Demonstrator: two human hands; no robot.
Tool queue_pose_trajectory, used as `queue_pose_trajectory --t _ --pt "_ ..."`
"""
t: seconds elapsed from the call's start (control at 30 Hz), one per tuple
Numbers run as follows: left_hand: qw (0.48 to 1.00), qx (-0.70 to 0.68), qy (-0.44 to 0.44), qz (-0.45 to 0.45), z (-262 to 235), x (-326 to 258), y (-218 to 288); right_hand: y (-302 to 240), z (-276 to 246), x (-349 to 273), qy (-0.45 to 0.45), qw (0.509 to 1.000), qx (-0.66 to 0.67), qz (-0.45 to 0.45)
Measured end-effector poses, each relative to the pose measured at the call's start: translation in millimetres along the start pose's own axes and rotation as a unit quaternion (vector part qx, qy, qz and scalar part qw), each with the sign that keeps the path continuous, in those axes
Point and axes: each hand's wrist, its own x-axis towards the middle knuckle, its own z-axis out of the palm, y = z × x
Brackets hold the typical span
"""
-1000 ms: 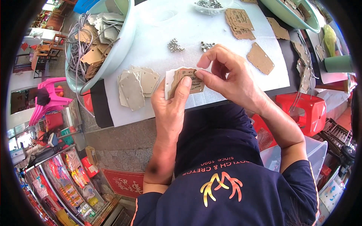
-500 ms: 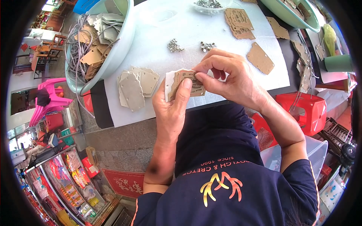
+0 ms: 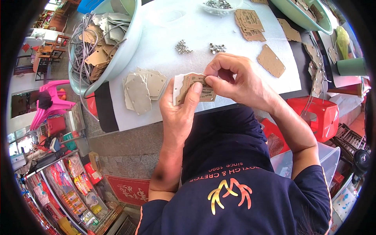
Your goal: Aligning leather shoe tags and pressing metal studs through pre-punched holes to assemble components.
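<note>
Plainly, the left fingers (image 3: pixel 192 98) carry the hold: from my remote seat I see them grasping a brown printed card (image 3: pixel 208 95) laid over a paler backing (image 3: pixel 178 84), thumb across the front. The right fingers (image 3: pixel 217 85) pinch the card's upper right corner; whether a small fitting sits under those tips is hidden from me. So the card lies between both sets of fingers, above the near side of the counter (image 3: pixel 107 113).

For good work at that corner, I would want the left thumb pressed flat, because the layers could slip apart if it loosens. I would have the right fingers press squarely and gently; a sideways pull might bend the card. The backing juts out left of the card, so I would check how the edges sit before bearing down.

Beyond the fingers lie a left heap of metal fittings (image 3: pixel 183 47) and a right heap (image 3: pixel 217 48), the latter just past the right knuckles, where a careless sweep could scatter it. Grey plates (image 3: pixel 137 94) rest near the left fingers, on their outer side.
</note>
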Motion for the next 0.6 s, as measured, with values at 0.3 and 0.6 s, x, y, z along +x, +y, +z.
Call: queue_pose_trajectory --t 0.3,0.6 --pt "1.0 -0.005 -0.012 -0.003 -0.1 0.8 2.0 4.7 2.9 1.2 -0.017 0.999 -0.012 -0.051" --pt "0.999 0.03 -0.032 0.01 -2.2 0.5 0.8 4.2 8.4 -1.6 -0.007 0.999 -0.017 -0.043"
